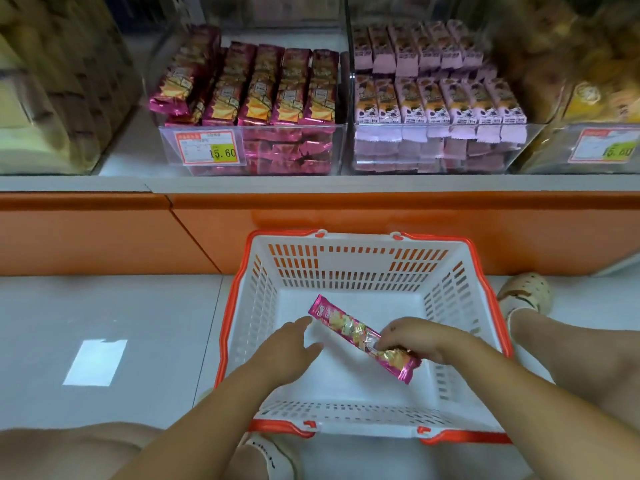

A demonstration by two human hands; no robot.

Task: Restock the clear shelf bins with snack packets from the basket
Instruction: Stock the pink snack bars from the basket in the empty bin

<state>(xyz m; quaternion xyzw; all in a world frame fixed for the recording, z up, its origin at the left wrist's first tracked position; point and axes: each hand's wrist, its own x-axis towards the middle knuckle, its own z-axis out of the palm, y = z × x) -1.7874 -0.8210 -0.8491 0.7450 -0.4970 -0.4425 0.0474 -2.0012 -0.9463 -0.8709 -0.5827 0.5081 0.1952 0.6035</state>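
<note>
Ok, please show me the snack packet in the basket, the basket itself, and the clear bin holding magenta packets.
magenta snack packet (346, 323): head view, middle of the wrapper.
white and orange basket (353, 263): head view, plain panel of its far wall.
clear bin of magenta packets (294, 150): head view, its front wall.

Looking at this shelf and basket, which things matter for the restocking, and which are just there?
For the job: magenta packet, gripped by the right hand; left hand; white basket; clear bin of magenta packets.
Just there: bin of pale pink packets; price tag; spotted shoe.
</note>
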